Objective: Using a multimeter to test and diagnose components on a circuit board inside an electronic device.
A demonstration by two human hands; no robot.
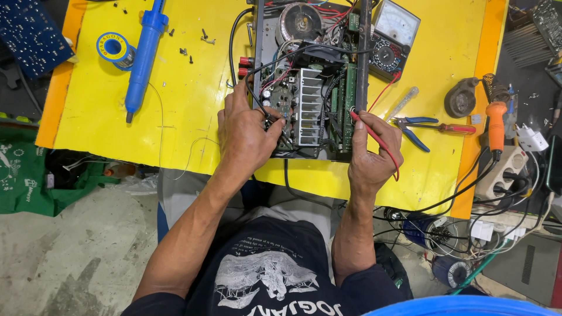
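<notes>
An opened electronic chassis (310,76) with a round transformer, a finned heatsink and green circuit boards lies on a yellow table (193,88). My left hand (246,134) rests on the chassis's left side, holding a black test probe down on the board by the heatsink. My right hand (372,155) grips a red test probe (374,137) whose tip touches the green board at the chassis's right edge. Red and black leads run up to an analog multimeter (392,38) at the back right.
A blue desoldering pump (143,55), a solder spool (114,48) and loose screws lie at the left. Blue-handled pliers (418,131), a red screwdriver (453,127), a soldering iron (496,123) in its stand and a power strip sit at the right. A green cloth lies on the floor.
</notes>
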